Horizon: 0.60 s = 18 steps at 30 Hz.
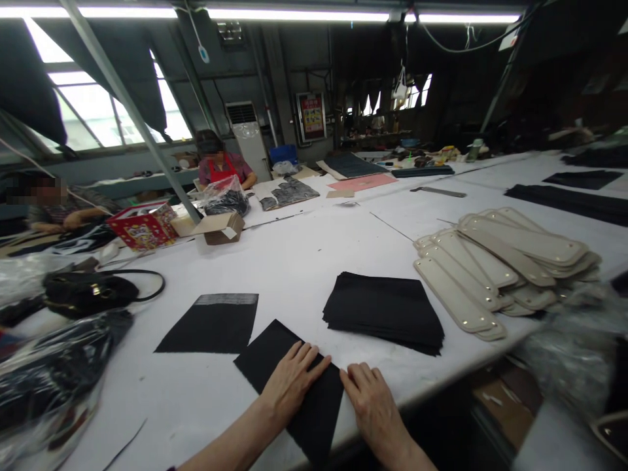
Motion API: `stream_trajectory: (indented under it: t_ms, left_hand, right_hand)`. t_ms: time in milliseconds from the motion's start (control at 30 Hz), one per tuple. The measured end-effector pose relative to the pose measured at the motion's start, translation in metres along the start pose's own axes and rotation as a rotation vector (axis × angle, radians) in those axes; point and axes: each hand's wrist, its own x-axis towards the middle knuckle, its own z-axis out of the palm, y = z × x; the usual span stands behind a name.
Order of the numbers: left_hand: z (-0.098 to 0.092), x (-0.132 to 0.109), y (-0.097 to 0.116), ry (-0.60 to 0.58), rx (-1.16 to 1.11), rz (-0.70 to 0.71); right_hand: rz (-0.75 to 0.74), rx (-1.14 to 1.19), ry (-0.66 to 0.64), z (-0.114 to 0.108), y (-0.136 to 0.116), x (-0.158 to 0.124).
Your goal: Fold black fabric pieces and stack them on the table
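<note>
A black fabric piece (314, 412) lies at an angle at the near edge of the white table, under my hands. My left hand (293, 377) rests flat on it, fingers stretched out along its upper right edge. At that piece's right corner, my right hand (369, 400) has its fingers curled in, with thumb and forefinger pinching the edge. Another black piece (210, 327), with a greyish strip along its top, is just beyond to the left. To the right sits a stack of black fabric pieces (385, 311), slightly fanned at its edges.
Overlapping beige studded strips (490, 261) are piled at the right. A black handbag (91, 293) and plastic-wrapped bundles (53, 366) are on the left. Further back are a cardboard box (218, 229) and a red box (142, 226). Two people work across the table.
</note>
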Motion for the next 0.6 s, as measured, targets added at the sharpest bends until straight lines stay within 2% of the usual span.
stream_trajectory:
  t_ms: [233,367,500,600]
  left_hand:
    - [-0.005,0.001,0.003,0.007,-0.072,0.041]
    - [-0.005,-0.002,-0.005,0.004,-0.089,0.06]
    - [-0.006,-0.007,-0.02,-0.014,-0.119,-0.023]
    - [0.002,-0.009,-0.023,0.011,-0.128,-0.097]
  right_hand:
    - [0.057,0.045,0.014,0.0,0.0,-0.009]
    - [0.087,0.066,-0.015,-0.003,0.001,-0.011]
    - [0.095,0.059,0.001,-0.006,0.0,-0.014]
    - [0.101,0.072,0.033,-0.003,0.004,-0.014]
